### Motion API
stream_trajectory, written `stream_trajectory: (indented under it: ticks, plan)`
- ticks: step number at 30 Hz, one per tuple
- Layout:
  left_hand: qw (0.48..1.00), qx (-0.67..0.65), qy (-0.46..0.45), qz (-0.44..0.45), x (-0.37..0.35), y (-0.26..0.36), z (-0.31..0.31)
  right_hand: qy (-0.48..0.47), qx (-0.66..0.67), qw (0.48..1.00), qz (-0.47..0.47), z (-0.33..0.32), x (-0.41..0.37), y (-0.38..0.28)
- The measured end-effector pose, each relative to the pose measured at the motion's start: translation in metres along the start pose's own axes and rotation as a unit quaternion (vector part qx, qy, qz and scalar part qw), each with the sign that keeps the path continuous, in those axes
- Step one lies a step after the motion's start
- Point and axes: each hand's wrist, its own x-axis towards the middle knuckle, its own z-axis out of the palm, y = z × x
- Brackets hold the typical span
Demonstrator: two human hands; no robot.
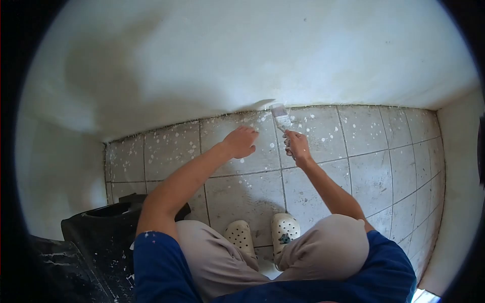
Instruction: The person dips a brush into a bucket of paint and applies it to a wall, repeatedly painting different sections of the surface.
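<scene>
My right hand (297, 146) is closed round the handle of a paintbrush (281, 117). The brush's bristles are at the bottom edge of the pale wall (303, 60), right where it meets the tiled floor. White paint coats the brush and shows on my fingers. To the left, my left hand (241, 142) hangs over the tiles with its fingers stretched out and nothing in it.
Grey floor tiles (237, 189) spotted with white paint run along the wall. A black paint-specked plastic object (101, 227) stands at my left. My cream clogs (285, 233) are below me. Side walls close off the left and the right (462, 166).
</scene>
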Motion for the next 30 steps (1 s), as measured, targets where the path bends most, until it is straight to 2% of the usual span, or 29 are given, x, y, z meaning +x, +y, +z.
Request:
stream_trajectory:
  ticks: [2,5,11,13,16,19,21,23,25,27,28,30]
  plan:
    - [0.991,-0.098,0.022,-0.092,-0.014,0.004,0.002,0.006,0.018,1.000,0.003,0.003,0.006,0.012]
    - [0.996,-0.054,-0.015,-0.069,-0.034,0.006,0.000,0.028,0.019,0.999,-0.004,0.010,0.012,0.020]
    - [0.995,-0.049,-0.009,-0.085,-0.029,0.003,-0.016,0.055,-0.021,0.997,-0.054,0.015,0.047,0.014]
    - [0.992,-0.071,0.008,-0.099,-0.027,0.002,-0.022,0.057,-0.017,0.995,-0.078,0.025,0.031,-0.022]
    - [0.991,-0.081,0.021,-0.107,-0.025,0.000,-0.018,0.017,0.024,0.987,-0.160,0.031,-0.023,-0.098]
    - [0.991,-0.064,-0.003,-0.116,-0.024,-0.004,-0.014,-0.001,0.043,0.985,-0.168,0.034,-0.073,-0.148]
    - [0.991,-0.058,-0.018,-0.121,-0.026,-0.007,-0.013,0.008,0.042,0.988,-0.148,0.032,-0.070,-0.127]
    - [0.991,-0.058,-0.017,-0.122,-0.026,-0.013,-0.009,0.042,0.020,0.993,-0.110,0.027,-0.035,-0.073]
    - [0.990,-0.053,-0.031,-0.125,-0.027,-0.014,-0.003,0.057,0.020,0.998,-0.034,0.024,-0.002,-0.025]
    - [0.990,-0.047,-0.043,-0.124,-0.028,-0.013,-0.004,0.074,-0.041,0.995,-0.060,0.020,0.041,0.001]
    - [0.990,-0.047,-0.047,-0.122,-0.028,-0.011,-0.004,0.083,-0.073,0.991,-0.072,0.023,0.045,-0.004]
    - [0.990,-0.050,-0.047,-0.120,-0.029,-0.006,-0.005,0.031,-0.033,0.992,-0.119,0.027,0.037,-0.043]
